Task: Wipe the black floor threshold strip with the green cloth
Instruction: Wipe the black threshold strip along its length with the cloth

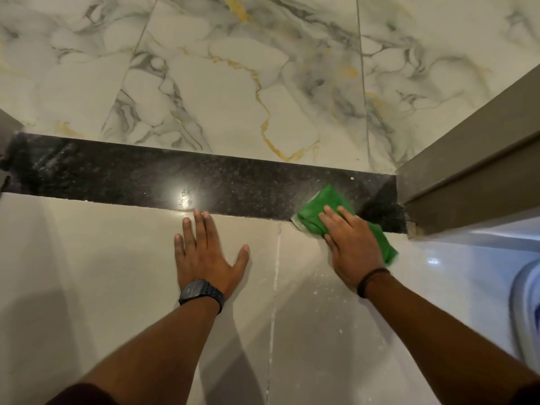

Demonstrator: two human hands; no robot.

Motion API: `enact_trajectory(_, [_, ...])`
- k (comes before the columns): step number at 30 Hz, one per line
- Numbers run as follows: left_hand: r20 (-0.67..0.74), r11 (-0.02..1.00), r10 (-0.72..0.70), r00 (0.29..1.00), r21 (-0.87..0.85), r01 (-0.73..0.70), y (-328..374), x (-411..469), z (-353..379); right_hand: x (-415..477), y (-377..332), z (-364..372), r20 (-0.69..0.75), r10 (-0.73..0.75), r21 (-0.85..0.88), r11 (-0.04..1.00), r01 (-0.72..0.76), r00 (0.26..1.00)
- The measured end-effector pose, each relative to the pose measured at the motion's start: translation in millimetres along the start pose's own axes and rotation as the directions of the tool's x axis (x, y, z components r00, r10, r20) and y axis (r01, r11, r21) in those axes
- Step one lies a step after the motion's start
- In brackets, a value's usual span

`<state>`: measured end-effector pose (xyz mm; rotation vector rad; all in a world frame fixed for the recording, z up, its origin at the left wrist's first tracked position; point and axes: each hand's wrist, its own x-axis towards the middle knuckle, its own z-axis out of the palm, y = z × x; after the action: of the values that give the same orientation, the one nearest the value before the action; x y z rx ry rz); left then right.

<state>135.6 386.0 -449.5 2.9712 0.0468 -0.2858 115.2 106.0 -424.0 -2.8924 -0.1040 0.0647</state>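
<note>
A black speckled threshold strip [163, 176] runs across the floor from the left edge to the door frame on the right. A green cloth [324, 204] lies partly on the strip's right part and partly on the near tile. My right hand [352, 244] lies flat on top of the cloth, fingers pointing toward the strip, pressing it down. My left hand [204, 252] rests flat on the beige tile just before the strip, fingers spread, holding nothing. A dark watch sits on the left wrist, a thin band on the right.
A grey-brown door frame [467, 171] stands at the strip's right end. White marble-patterned tiles [233, 83] lie beyond the strip. Beige tiles [87, 273] with a grout line and white specks lie on the near side. A blue-white object [526, 302] sits at the right edge.
</note>
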Motion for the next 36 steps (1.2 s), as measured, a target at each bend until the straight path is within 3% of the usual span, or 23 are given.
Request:
enact_trajectory(3, [-0.011,1.0,0.016,1.0,0.003,-0.016,-2.2,-1.5,1.4,-11.6,33.3,-11.5,0.013,0.058,-0.031,0.998,-0.058,0.998])
enact_trajectory(8, [-0.011,1.0,0.014,1.0,-0.004,-0.014,-0.4,-1.3,-0.4,-3.2,28.6,-10.7,-0.059,0.311,-0.003,0.95,-0.312,0.949])
enact_trajectory(13, [0.004,0.998,0.055,0.998,-0.008,-0.055,1.0,-2.7,-3.3,-15.2,-16.1,1.3,-0.019,0.231,0.041,0.972,-0.231,0.973])
enact_trajectory(18, [0.0,0.976,0.217,0.976,-0.005,-0.217,3.4,-4.0,-2.2,-30.3,-46.3,3.8,0.045,0.091,0.174,0.98,-0.098,0.995])
enact_trajectory(22, [0.017,0.963,0.269,0.963,-0.002,-0.269,3.7,-3.9,-2.0,-19.1,-20.5,-12.4,-0.115,0.342,0.323,0.901,-0.291,0.932])
enact_trajectory(24, [0.034,0.955,0.296,0.955,-0.001,-0.296,4.8,-4.1,-3.4,-13.0,-9.3,-18.3,-0.023,0.45,0.281,0.86,-0.426,0.893])
enact_trajectory(26, [0.051,0.937,0.35,0.935,0.003,-0.35,5.6,-5.7,-7.4,-5.8,-6.8,-22.0,0.134,0.463,0.267,0.834,-0.482,0.876])
enact_trajectory(29, [0.077,0.911,0.41,0.909,0.002,-0.412,10.8,-12.0,-23.7,2.8,-11.7,-31.9,0.207,0.493,0.221,0.818,-0.531,0.845])
enact_trajectory(36, [0.108,0.877,0.478,0.872,0.0,-0.481,29.2,-43.4,-114.2,-25.9,-56.6,-115.7,0.065,0.361,0.297,0.883,-0.363,0.93])
